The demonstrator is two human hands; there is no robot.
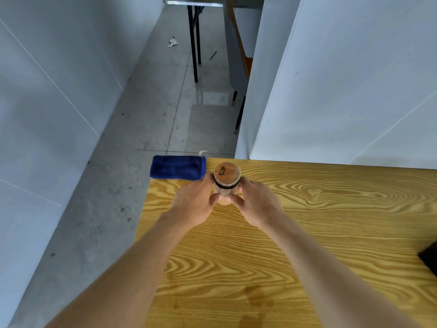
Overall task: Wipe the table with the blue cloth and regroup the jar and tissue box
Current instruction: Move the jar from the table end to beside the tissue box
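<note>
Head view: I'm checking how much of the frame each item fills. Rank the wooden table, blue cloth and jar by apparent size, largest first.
1. wooden table, by far the largest.
2. blue cloth, folded at the far left corner.
3. jar, partly covered by the left hand and right hand, so its full extent is hidden.

The yellow wooden table (307, 221) is showing bold swirling grain under a smooth, faintly glossy finish. The folded dark-blue plush cloth (177, 167) is looking soft, napped and matt, while the round jar (226, 185) is wearing a smooth brown wood-look lid above a pale, matt body. The grey tiled floor (165, 102) is reflecting light in glossy patches.
</note>
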